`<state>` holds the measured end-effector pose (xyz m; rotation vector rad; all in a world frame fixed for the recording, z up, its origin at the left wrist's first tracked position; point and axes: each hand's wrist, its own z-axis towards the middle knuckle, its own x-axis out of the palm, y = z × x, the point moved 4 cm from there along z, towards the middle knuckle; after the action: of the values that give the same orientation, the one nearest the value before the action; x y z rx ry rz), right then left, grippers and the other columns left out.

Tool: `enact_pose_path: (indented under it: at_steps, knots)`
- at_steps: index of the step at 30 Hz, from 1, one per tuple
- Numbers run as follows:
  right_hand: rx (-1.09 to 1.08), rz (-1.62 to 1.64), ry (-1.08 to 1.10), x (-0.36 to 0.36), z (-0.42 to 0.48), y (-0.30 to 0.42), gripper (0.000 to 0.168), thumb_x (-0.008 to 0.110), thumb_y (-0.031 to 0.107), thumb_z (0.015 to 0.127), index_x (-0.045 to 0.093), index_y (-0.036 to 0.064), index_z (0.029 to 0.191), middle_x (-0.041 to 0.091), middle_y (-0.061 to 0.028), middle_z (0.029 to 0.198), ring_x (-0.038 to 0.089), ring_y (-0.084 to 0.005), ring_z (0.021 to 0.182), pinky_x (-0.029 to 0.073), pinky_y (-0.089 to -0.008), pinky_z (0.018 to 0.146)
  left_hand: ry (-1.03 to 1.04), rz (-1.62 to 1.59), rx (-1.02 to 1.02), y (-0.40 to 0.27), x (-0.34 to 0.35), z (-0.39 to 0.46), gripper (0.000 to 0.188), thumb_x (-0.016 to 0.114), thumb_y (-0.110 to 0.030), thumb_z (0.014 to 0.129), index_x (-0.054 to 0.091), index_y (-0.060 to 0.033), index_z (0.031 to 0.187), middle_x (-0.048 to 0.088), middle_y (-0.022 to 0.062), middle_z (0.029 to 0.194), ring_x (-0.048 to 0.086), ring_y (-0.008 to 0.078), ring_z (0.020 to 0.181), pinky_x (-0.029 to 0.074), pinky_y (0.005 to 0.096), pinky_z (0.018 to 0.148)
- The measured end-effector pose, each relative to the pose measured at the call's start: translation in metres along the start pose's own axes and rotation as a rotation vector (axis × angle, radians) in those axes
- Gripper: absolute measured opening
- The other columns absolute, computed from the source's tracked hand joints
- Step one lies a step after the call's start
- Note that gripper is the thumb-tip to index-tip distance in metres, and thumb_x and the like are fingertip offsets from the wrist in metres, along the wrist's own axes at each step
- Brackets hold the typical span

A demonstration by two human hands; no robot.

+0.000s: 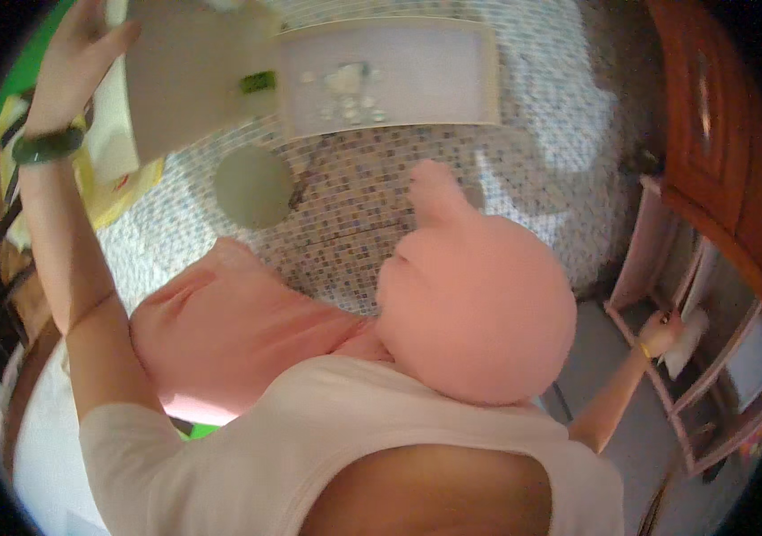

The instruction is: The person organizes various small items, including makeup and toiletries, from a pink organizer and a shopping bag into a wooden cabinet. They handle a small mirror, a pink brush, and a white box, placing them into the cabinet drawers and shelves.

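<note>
My left hand (83, 63), with a dark green bangle at its wrist, is at the upper left. Its thumb overlaps the pale edge of a large beige box or panel (187, 74); its fingertips are cut off by the picture's rim. Far to the right, my right hand (661, 333) wears a ring and a yellow bracelet. It is closed on a blurred white item (686, 345), perhaps cloth or paper, over a pink-edged compartmented shelf unit (672, 409). Ahead lies a shallow pale tray (434, 80) holding several small, light round pieces (351, 104) and a larger pale piece.
A round greenish object (254, 186), perhaps a stool, stands on the mosaic-patterned floor (341, 194). Yellow bag-like material (133, 197) lies beside the beige box. A reddish-brown wooden cabinet (716, 134) stands at the right. My pink-clad knees (475, 308) are in front of me.
</note>
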<state>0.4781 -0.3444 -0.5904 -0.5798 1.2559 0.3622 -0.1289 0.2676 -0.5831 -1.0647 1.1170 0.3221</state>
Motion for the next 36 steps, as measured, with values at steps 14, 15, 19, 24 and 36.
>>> enact_pose_path:
  at_steps: [14,15,19,24,36]
  knots:
    - [-0.963,0.347,0.177,0.106,0.001,0.452,0.012,0.062,0.013,0.075,0.065,0.013,0.087,0.065,-0.0034,0.085,0.059,-0.0249,0.079,0.038,-0.0432,0.094,-0.200,0.311,0.196,-0.071,0.000,-0.060,0.075,0.066,-0.018,0.056,0.041,0.0041,0.123,0.043,0.0219,0.121,0.042,0.0370,0.116,0.036,0.0387,0.097]
    - [-0.989,0.373,0.095,0.092,0.012,0.446,0.013,0.062,0.012,0.075,0.065,0.013,0.087,0.065,-0.0034,0.085,0.059,-0.0244,0.078,0.040,-0.0418,0.089,-0.209,0.317,0.215,-0.072,-0.002,-0.063,0.074,0.066,-0.018,0.056,0.042,0.0039,0.122,0.043,0.0219,0.121,0.042,0.0374,0.116,0.036,0.0388,0.098]
    - [-1.063,0.330,-0.284,-0.002,0.058,0.428,0.016,0.062,0.010,0.072,0.065,0.015,0.088,0.065,-0.0026,0.084,0.060,-0.0223,0.075,0.046,-0.0373,0.070,-0.214,0.176,-0.011,-0.074,-0.019,-0.076,0.073,0.067,-0.020,0.059,0.042,0.0045,0.122,0.042,0.0223,0.122,0.042,0.0388,0.114,0.036,0.0384,0.097]
    - [-1.055,0.152,-0.678,-0.140,0.089,0.438,0.025,0.061,0.009,0.072,0.066,0.018,0.095,0.064,-0.0009,0.082,0.060,-0.0205,0.072,0.046,-0.0345,0.064,-0.241,0.168,0.113,-0.052,0.000,-0.074,0.074,0.066,-0.018,0.062,0.039,-0.0061,0.130,0.036,0.0244,0.130,0.036,0.0378,0.123,0.037,0.0416,0.100]
    - [-1.501,-0.016,-1.008,-0.362,0.024,0.607,0.042,0.060,0.009,0.076,0.059,0.019,0.117,0.056,-0.0035,0.080,0.056,-0.0183,0.073,0.046,-0.0294,0.065,-0.140,0.026,0.123,-0.068,0.027,-0.054,0.070,0.073,-0.026,0.056,0.048,-0.0058,0.118,0.044,0.0213,0.110,0.054,0.0374,0.088,0.047,0.0432,0.077]
